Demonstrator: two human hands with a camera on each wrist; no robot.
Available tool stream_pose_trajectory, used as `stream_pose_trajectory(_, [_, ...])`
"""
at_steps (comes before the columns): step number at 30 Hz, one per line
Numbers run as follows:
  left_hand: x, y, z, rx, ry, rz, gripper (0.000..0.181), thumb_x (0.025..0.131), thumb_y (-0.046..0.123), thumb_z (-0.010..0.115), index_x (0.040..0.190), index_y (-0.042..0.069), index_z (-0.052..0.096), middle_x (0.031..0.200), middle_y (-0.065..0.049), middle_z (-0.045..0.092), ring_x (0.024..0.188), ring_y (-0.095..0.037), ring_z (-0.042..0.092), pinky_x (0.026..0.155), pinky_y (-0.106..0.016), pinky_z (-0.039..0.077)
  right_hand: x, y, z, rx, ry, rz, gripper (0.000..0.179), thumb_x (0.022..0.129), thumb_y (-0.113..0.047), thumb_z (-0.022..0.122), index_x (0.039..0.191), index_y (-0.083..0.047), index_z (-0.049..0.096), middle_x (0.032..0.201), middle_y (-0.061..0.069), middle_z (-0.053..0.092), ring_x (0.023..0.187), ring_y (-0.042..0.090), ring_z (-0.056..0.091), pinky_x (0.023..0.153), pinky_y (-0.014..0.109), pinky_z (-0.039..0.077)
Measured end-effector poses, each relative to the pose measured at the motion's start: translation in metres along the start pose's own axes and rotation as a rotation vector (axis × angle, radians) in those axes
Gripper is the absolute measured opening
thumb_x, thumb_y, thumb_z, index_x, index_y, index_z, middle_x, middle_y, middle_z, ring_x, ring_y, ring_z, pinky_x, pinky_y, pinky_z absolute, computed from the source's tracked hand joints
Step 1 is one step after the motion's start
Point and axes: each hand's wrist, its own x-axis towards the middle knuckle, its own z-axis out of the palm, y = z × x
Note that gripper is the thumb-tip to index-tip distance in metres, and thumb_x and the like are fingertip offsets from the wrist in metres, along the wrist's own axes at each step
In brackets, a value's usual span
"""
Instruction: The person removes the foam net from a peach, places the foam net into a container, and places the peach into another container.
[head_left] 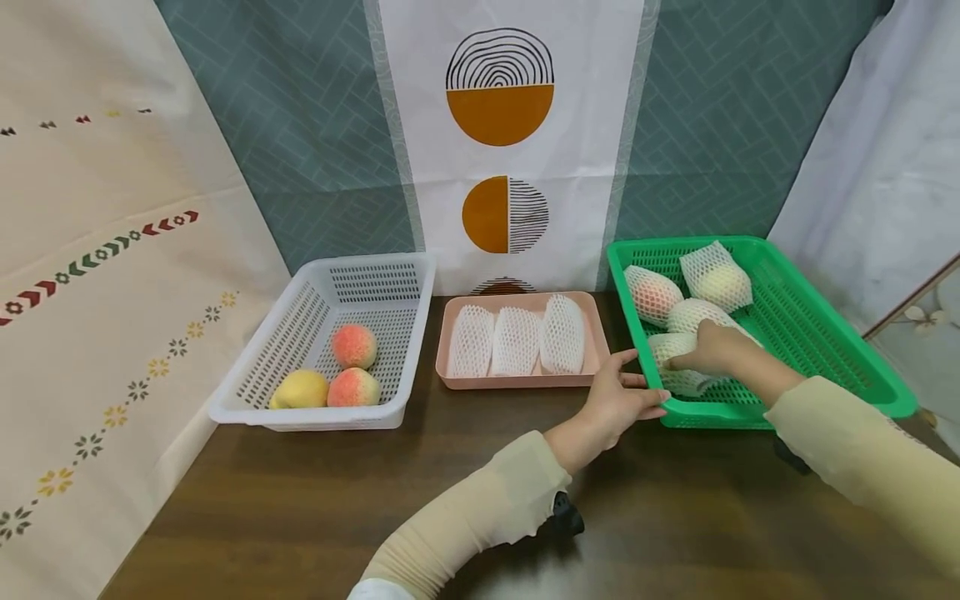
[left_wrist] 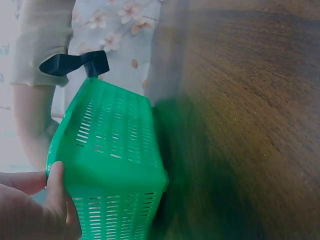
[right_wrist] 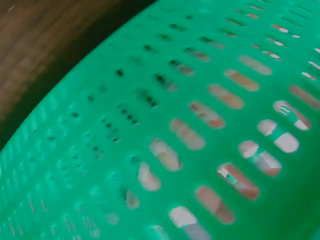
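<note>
At the front left corner of a green basket (head_left: 825, 333), my left hand (head_left: 611, 404) grips the rim. The left wrist view shows its thumb (left_wrist: 56, 182) against the outside of that corner. My right hand (head_left: 716, 350) reaches into the basket and holds a fruit in a white foam net (head_left: 671, 346) in the front left corner; part of it is hidden under the fingers. Right behind it lies another netted fruit (head_left: 693, 312). Farther back are a reddish netted fruit (head_left: 652, 296) and a pale yellow netted fruit (head_left: 722, 283). Basket slots fill the right wrist view.
A pink tray (head_left: 517, 382) with three white foam nets (head_left: 517, 342) stands in the middle. To the left, a white basket (head_left: 315, 418) contains two peaches (head_left: 354, 346) and a yellow fruit (head_left: 300, 389). All stand on a dark wooden table (head_left: 300, 500) before hanging cloths.
</note>
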Motion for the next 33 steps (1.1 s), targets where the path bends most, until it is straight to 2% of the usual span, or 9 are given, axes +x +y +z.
stream_pose_trajectory(6, [0.003,-0.001,0.002,-0.012,-0.007,0.003,0.062,0.081,-0.012,0.065,0.136,0.009,0.044,0.092,-0.008,0.054,0.086,-0.035,0.068,0.074,-0.042,0.057,0.007,0.010,0.009,0.087,-0.061,0.009,0.102,0.089,-0.042,0.056,0.131,0.033,0.002,0.134,0.053,0.014,0.120,0.064,0.027,0.097,0.064,0.036])
stream_pose_trajectory(11, [0.002,-0.004,0.003,-0.021,-0.011,0.001,0.063,0.080,-0.013,0.066,0.135,0.009,0.045,0.092,-0.009,0.055,0.085,-0.036,0.068,0.073,-0.043,0.057,0.008,0.012,0.015,0.132,-0.073,-0.004,0.107,0.089,-0.042,0.058,0.130,0.032,-0.007,0.134,0.054,0.011,0.121,0.064,0.025,0.098,0.064,0.035])
stream_pose_trajectory(19, [0.002,-0.003,0.002,-0.035,-0.020,0.003,0.062,0.081,-0.013,0.065,0.135,0.009,0.044,0.092,-0.009,0.054,0.086,-0.036,0.068,0.074,-0.044,0.057,0.014,0.012,0.020,0.194,0.016,-0.045,0.093,0.083,-0.032,0.065,0.137,0.022,0.013,0.128,0.047,0.031,0.112,0.059,0.040,0.085,0.060,0.044])
stream_pose_trajectory(21, [0.002,-0.002,0.001,-0.029,-0.023,0.003,0.062,0.081,-0.013,0.065,0.135,0.009,0.044,0.092,-0.009,0.054,0.086,-0.036,0.068,0.073,-0.044,0.057,0.015,0.013,0.019,0.195,0.024,-0.052,0.091,0.082,-0.031,0.066,0.137,0.020,0.015,0.128,0.046,0.032,0.112,0.059,0.040,0.084,0.059,0.045])
stream_pose_trajectory(27, [0.002,-0.001,0.000,-0.039,-0.022,-0.004,0.062,0.081,-0.013,0.065,0.135,0.009,0.044,0.092,-0.009,0.054,0.087,-0.036,0.068,0.074,-0.044,0.056,0.016,0.016,0.015,0.207,-0.016,-0.068,0.087,0.084,-0.028,0.065,0.138,0.019,0.016,0.130,0.046,0.030,0.113,0.059,0.039,0.082,0.057,0.046])
stream_pose_trajectory(33, [0.002,0.001,-0.003,-0.044,-0.031,-0.006,0.062,0.081,-0.014,0.065,0.135,0.009,0.044,0.093,-0.009,0.054,0.087,-0.037,0.067,0.074,-0.044,0.056,0.013,0.016,0.006,0.222,-0.079,-0.084,0.090,0.087,-0.030,0.063,0.142,0.017,0.010,0.133,0.046,0.023,0.114,0.058,0.038,0.076,0.055,0.049])
